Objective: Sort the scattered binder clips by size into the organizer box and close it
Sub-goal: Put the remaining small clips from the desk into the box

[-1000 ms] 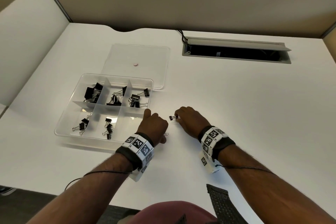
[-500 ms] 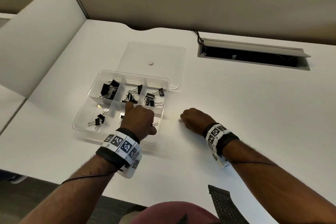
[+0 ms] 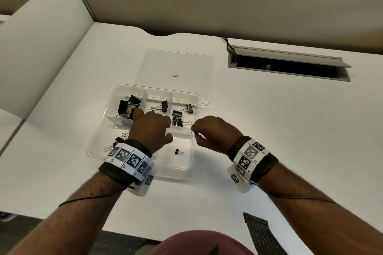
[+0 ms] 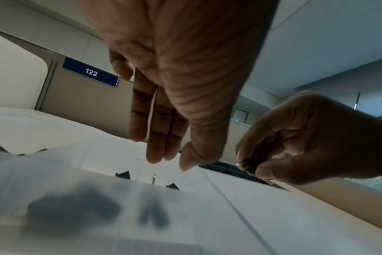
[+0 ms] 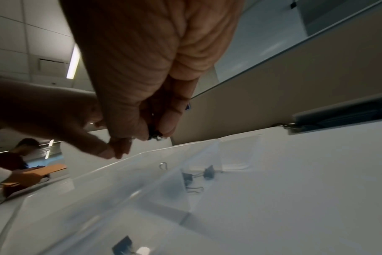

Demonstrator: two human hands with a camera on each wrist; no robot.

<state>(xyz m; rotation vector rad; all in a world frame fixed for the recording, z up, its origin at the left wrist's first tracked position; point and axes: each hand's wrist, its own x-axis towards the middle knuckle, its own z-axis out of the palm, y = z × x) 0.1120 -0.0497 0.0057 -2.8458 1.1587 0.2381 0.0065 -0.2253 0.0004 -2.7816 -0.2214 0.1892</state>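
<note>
**Right hand pinching small clip at organizer's right edge, left hand empty over the box**

Right hand (image 3: pixel 215 130): thumb and forefinger curled onto a small black binder clip (image 3: pixel 194 133), held in the air just above the right rim of the organizer box (image 3: pixel 143 87), at the divider between back-right and front-right compartments. Wrist view confirms the pinch (image 5: pixel 154 133).

Left hand (image 3: pixel 151 130): above the middle of the box, fingers (image 4: pixel 155 120) extended and relaxed, pointing down, nothing in them.

Box: clear, six compartments, sits on the white desk (image 3: pixel 290 141). Back row holds the larger clips (image 3: pixel 126 105), mid-size ones in the centre and right cells. Front-left has small clips, partly hidden by the left wrist. Front-right has one small clip (image 3: pixel 178 152) lying flat.

Lid (image 3: pixel 178 64): off, lying flat on the desk behind the box, its near edge tucked under the box's back rim
</note>
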